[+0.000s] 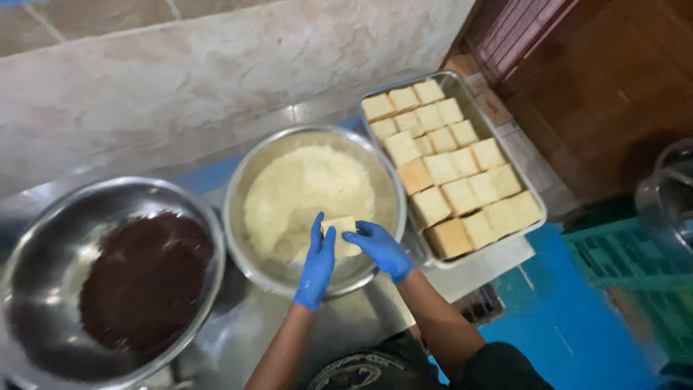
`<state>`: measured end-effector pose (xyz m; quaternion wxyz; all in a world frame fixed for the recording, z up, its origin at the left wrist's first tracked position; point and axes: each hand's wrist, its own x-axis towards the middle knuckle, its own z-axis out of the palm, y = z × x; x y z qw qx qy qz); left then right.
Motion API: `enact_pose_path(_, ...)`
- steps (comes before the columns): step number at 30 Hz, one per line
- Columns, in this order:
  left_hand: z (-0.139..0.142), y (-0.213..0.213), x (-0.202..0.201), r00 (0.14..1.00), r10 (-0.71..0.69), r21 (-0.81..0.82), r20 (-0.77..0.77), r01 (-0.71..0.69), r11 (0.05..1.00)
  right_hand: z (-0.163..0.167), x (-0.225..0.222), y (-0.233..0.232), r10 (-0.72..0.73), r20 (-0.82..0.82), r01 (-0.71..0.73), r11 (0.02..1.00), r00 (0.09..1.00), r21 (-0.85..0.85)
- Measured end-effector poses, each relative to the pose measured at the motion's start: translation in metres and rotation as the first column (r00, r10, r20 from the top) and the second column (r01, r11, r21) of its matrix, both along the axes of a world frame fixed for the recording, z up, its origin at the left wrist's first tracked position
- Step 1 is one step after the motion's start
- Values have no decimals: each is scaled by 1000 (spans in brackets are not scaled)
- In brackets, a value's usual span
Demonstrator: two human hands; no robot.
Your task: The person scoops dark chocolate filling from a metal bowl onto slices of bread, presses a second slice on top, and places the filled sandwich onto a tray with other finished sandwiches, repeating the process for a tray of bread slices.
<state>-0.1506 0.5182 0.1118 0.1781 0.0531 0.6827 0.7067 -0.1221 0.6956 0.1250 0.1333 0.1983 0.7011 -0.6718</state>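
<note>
Bread slice (342, 232) gripped between left hand (317, 263) and right hand (380, 248), over crumb bowl (245, 238), tray (530, 230) at three o'clock. Best pressed evenly, turned for full coating.

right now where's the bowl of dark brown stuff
In the head view the bowl of dark brown crumbs sits at the far left, beside the bowl of pale crumbs where both gloved hands work.

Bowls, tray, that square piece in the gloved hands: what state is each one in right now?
Square piece: held between both hands over the middle bowl.
Left hand: blue-gloved, gripping the piece.
Right hand: blue-gloved, gripping the piece.
Middle bowl: holds a heap of pale crumbs.
Left bowl: holds a dark brown heap.
Tray: nearly full of square pieces in rows.
</note>
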Motion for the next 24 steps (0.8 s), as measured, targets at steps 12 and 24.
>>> enact_pose_path(12,11,116,-21,941,165,82,296,-197,977,-18,-153,398,-94,-86,110,972,992,207)
enact_pose_path(24,-9,137,-20,891,289,45,350,-324,945,-101,-219,435,130,119,-148,977,984,151)
